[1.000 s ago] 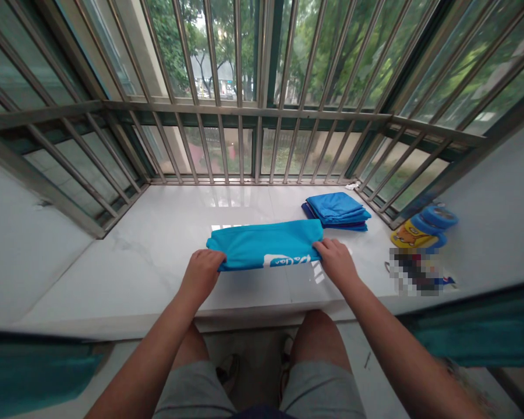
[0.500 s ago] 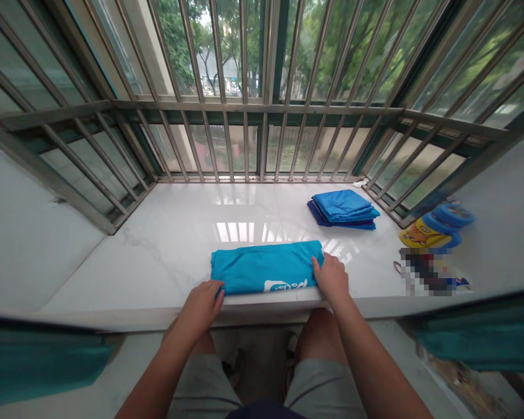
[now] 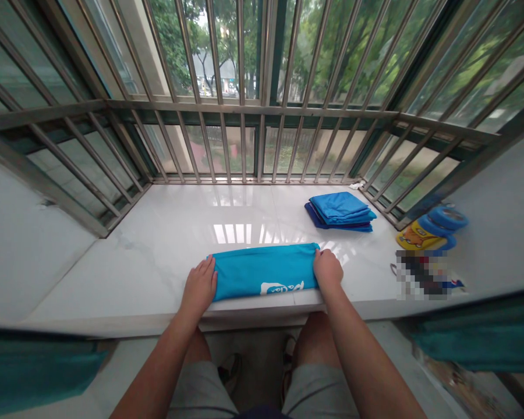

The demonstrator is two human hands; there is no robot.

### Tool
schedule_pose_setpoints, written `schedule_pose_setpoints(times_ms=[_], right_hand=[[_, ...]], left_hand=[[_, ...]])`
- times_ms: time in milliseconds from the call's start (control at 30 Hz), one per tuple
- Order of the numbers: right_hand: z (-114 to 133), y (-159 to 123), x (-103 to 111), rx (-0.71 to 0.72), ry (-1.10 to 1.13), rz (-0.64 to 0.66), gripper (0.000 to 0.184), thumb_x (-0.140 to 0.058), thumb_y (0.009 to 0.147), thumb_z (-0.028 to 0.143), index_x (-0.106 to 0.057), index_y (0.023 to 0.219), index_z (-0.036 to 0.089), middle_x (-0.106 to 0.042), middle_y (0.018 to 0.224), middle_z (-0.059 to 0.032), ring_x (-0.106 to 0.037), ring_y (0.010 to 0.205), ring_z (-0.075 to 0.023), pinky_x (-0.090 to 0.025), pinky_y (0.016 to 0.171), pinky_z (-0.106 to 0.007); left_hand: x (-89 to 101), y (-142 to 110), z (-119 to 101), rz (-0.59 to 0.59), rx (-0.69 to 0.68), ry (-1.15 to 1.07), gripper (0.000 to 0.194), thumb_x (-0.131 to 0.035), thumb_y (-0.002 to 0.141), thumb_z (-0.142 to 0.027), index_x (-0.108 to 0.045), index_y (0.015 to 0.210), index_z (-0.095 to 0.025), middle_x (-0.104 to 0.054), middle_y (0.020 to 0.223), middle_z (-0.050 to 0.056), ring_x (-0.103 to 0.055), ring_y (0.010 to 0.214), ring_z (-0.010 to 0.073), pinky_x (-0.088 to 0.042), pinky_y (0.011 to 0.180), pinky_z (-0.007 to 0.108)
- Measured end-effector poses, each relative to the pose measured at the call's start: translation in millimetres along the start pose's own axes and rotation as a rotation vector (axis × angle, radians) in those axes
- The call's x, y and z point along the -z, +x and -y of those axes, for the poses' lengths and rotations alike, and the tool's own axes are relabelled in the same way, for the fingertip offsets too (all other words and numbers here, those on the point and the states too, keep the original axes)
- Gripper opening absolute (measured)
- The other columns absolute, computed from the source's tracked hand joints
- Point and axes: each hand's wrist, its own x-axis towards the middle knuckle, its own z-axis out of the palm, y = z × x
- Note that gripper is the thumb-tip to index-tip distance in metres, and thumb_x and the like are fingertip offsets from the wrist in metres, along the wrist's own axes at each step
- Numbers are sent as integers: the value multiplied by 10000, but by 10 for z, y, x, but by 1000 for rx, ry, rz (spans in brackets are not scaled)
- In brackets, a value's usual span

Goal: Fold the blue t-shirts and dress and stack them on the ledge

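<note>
A turquoise garment [image 3: 264,270] with white lettering lies folded into a long strip near the front edge of the white marble sill [image 3: 166,244]. My left hand [image 3: 199,286] rests flat on its left end, fingers stretched out together. At the right end my right hand [image 3: 328,269] lies on the cloth with its fingers curled over the edge; whether it pinches the cloth I cannot tell.
A stack of folded blue cloths [image 3: 340,210] sits at the back right of the sill. Blue-lidded containers and a yellow printed item [image 3: 428,230] lie at the far right. Metal window bars [image 3: 253,110] close off the back and sides. My knees are below the sill.
The garment was held slightly raised a second ago and now lies flat on the sill. My left hand moved from the front corner up onto the left end.
</note>
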Motion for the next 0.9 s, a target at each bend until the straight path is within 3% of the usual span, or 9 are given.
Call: schedule_pose_setpoints(times_ms=[133,267,400,500,567,633,733,800,900], right_hand=[[126,8,-37,1,-7,-12,586,-422,1095,605,-640,1310,106,-690,1291,-268,-678,1223,-395,-555,956,-471],[203,170,-44,2,-9,19,612,-407,1094,628,-644,1336,119,-684,1303,-255,-683,1228,-388,-556,975,-478],[177,337,-19,17,-20,42,505,-312,1142,446,-680,1312,145,-716,1283,-222,-722,1187,-339,-548,988,-442],[149,383,15,-14,-26,48,552,-208,1148,355,-690,1305,135,-739,1240,-222,-744,1155,-328,-554,974,-438],[154,365,24,-40,-32,38,609,-165,1151,388,-670,1339,104,-732,1245,-246,-741,1163,-348,-559,971,-463],[176,321,14,-49,-43,22,674,-216,1143,530,-639,1382,63,-701,1293,-286,-714,1211,-386,-558,980,-489],[213,257,-8,-27,-63,31,749,-400,1081,683,-642,1379,40,-676,1335,-309,-663,1285,-420,-552,998,-488],[218,246,16,-8,-75,65,651,-453,1087,620,-688,1312,57,-700,1314,-289,-655,1302,-410,-541,1018,-468],[192,273,159,-8,-83,104,566,-382,1130,510,-698,1282,66,-729,1276,-278,-693,1264,-377,-536,1020,-443]], left_hand=[[-78,-52,101,-30,4,-48,569,-373,1087,-378,-586,1555,-134,-536,1662,187,-541,1502,360,-393,1267,583],[-99,-43,142,-60,-10,-61,588,-383,1096,-422,-579,1559,-117,-511,1677,199,-538,1509,349,-417,1259,585],[-88,-59,95,-52,-10,-15,589,-379,1111,-428,-562,1579,-121,-491,1694,185,-521,1523,362,-395,1270,608],[-77,-77,42,-42,1,13,589,-385,1112,-418,-556,1588,-115,-479,1702,183,-515,1526,373,-382,1274,609],[-74,-80,17,-45,7,11,585,-403,1107,-416,-558,1590,-125,-480,1702,184,-515,1526,375,-378,1276,607],[-71,-75,9,-56,13,-19,574,-418,1102,-415,-566,1587,-144,-490,1697,176,-518,1525,370,-373,1280,606],[-49,-59,35,-80,46,-149,562,-407,1097,-399,-576,1572,-149,-532,1668,172,-532,1516,352,-362,1293,603],[-10,-55,77,-116,119,-298,559,-391,1093,-397,-590,1549,-143,-592,1615,175,-567,1486,328,-392,1283,574],[79,-74,162,-208,283,-554,532,-392,1092,-433,-642,1482,-171,-676,1525,147,-617,1430,289,-452,1250,509]])
